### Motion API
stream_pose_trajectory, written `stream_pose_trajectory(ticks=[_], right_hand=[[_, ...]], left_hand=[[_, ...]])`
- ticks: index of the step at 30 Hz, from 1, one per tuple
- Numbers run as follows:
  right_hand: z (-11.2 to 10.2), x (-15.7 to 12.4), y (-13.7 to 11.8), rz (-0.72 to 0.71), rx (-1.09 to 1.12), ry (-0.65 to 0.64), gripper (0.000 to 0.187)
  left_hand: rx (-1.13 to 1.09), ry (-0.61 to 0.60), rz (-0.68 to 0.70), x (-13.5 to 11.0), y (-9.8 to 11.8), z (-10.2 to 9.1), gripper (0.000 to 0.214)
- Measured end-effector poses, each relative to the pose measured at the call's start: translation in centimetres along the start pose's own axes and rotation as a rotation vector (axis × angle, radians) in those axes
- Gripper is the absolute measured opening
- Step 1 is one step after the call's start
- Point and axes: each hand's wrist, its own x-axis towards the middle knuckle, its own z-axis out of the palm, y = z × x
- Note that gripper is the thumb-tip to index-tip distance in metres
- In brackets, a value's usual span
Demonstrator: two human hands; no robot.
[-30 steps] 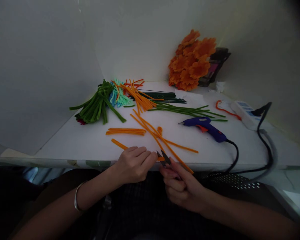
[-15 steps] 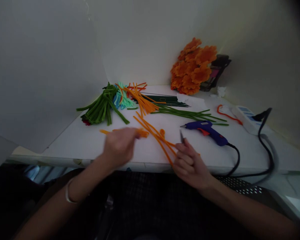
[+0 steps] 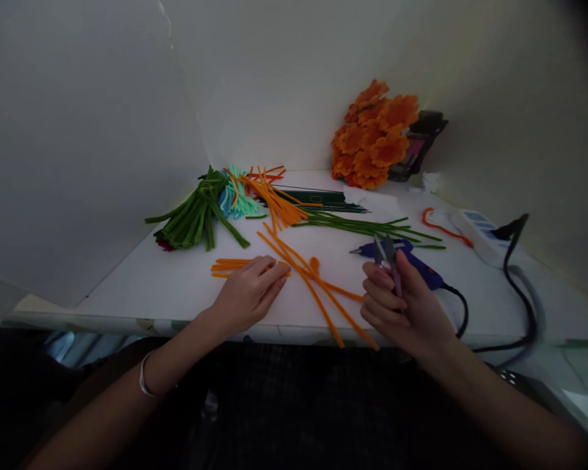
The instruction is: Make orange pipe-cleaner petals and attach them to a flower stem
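Observation:
My left hand (image 3: 247,294) is closed, its fingers pressed together over a row of short orange pipe cleaners (image 3: 223,267) on the white table. Their ends stick out to both sides of the fingers. In my right hand (image 3: 406,313) is a pair of thread snips (image 3: 386,256), blades pointing up and a little apart, the pinkish handle inside my curled fingers. Between my hands lie longer orange pipe cleaners (image 3: 318,294), crossing each other, some reaching past the table's front edge. A small orange coil (image 3: 314,264) sits beside them.
Behind my right hand lies a blue glue gun (image 3: 424,269), its cord running to a white power strip (image 3: 485,238). Green pipe cleaners (image 3: 189,219), light-blue ones (image 3: 242,196) and more orange ones (image 3: 284,205) lie farther back. Orange flowers (image 3: 372,140) stand at the back right.
My right hand has moved right and up with the snips, away from the long orange pipe cleaners. My left hand has come to rest on the short ones, which now lie in a tidier row.

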Motion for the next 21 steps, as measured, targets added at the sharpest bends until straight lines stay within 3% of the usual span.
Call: stream_pose_trajectory(ticks=[2,5,7,9,16,21], right_hand=[[-0.6,0.3,-0.8,-0.033,-0.261,0.061,0.047],[-1.7,0.8,-1.2,-0.096,-0.880,0.154,0.044],[-2.2,1.0,-1.0,-0.103,-1.290,0.181,0.035],[-2.5,1.1,-0.5,-0.069,-1.564,0.172,0.031],[-2.1,1.0,0.8,-0.006,-1.940,0.234,0.017],[-2.0,0.9,0.3,-0.027,-1.931,0.348,0.014]], left_hand=[[0.021,0.002,-0.011,0.1,-0.5,0.0,0.032],[0.104,0.000,-0.017,0.1,-1.3,0.4,0.034],[0.165,-0.037,-0.044,0.0,-1.7,0.7,0.035],[0.206,-0.079,-0.069,-0.1,-2.0,1.1,0.035],[0.161,-0.112,-0.119,-0.3,-2.4,1.5,0.044],[0.024,-0.146,-0.138,-0.3,-2.4,1.1,0.049]])
